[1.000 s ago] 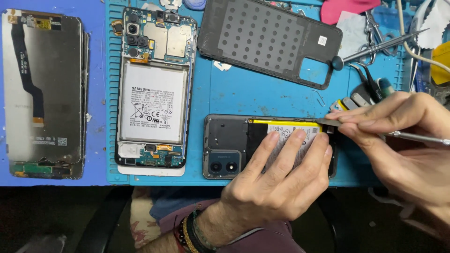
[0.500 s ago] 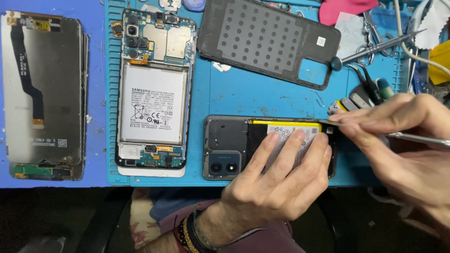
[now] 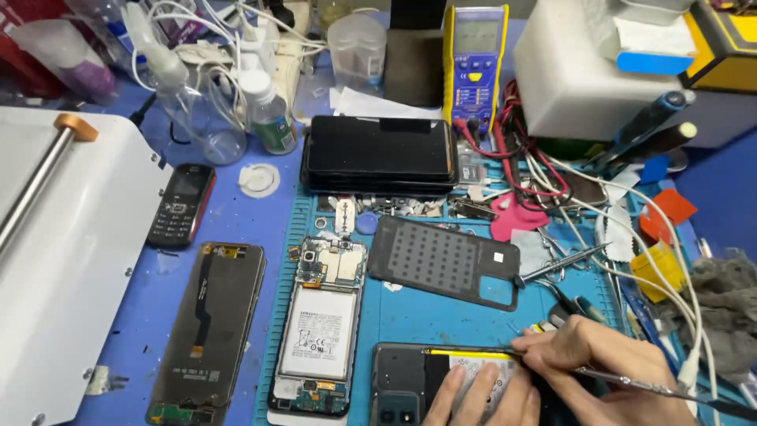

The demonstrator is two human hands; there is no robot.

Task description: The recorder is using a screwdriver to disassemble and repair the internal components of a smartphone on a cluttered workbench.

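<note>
- Black opened phone [image 3: 441, 379] lies at the near edge of the blue work mat [image 3: 410, 312], battery side up, a yellow strip along its top edge; its lower part runs out of the frame.
- Left hand [image 3: 481, 398] rests flat on the phone, fingers spread and pressing down, likely to keep it from sliding under the tool.
- Right hand [image 3: 599, 371] pinches a thin metal tool [image 3: 631, 384], fingers closed round the shaft like a pen; the tip meets the phone's upper right edge, a grip that suits fine prying or picking.
- Just left, a second phone [image 3: 319, 339] lies open with its white battery and circuit boards showing.
- Farther left, off the mat on the blue table, a detached screen panel [image 3: 206, 331] lies face down, its ribbon cable visible.
- Above the worked phone, a dark back cover [image 3: 445, 260] lies inner side up, near enough to reach.
- Tweezers [image 3: 564, 264] lie just right of the cover.
- Behind: a stack of dark screens [image 3: 380, 162], a yellow multimeter [image 3: 475, 67] with red leads, a small keypad phone [image 3: 183, 203], clear bottles [image 3: 201, 118], tangled white cables [image 3: 631, 237].
</note>
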